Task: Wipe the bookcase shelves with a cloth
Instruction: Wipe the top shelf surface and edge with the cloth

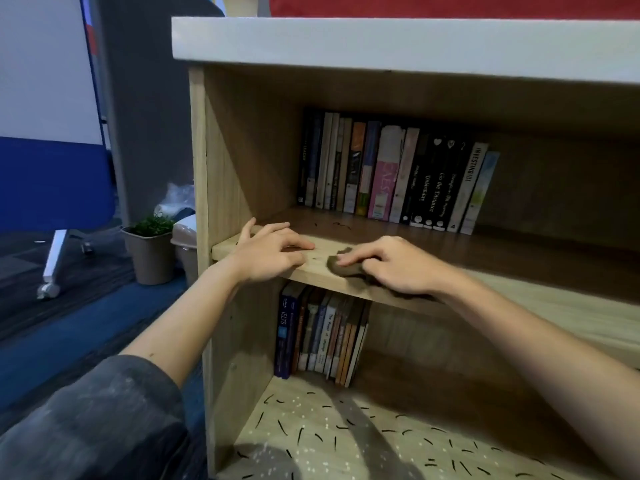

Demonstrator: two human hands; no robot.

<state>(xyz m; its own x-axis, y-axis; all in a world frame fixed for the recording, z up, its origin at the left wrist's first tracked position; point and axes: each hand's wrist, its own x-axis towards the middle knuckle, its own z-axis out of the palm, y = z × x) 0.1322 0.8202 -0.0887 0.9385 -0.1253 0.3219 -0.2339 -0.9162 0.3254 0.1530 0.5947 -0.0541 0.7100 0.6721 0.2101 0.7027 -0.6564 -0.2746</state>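
Blue carpet fills the lower left of the frame, where a small green plant in a beige pot (150,252) stands beside the light wooden bookcase (221,150). At centre frame, our left hand (268,252) rests on the front edge of the middle shelf (554,289), fingers apart and relaxed. Just right of it, our right hand (391,268) presses a crumpled brown cloth (341,266) onto the same edge, fingers close together and nearly flat on it. Upright paperback books (391,174) line the back of this shelf. Short black scraps (346,431) litter the bottom shelf.
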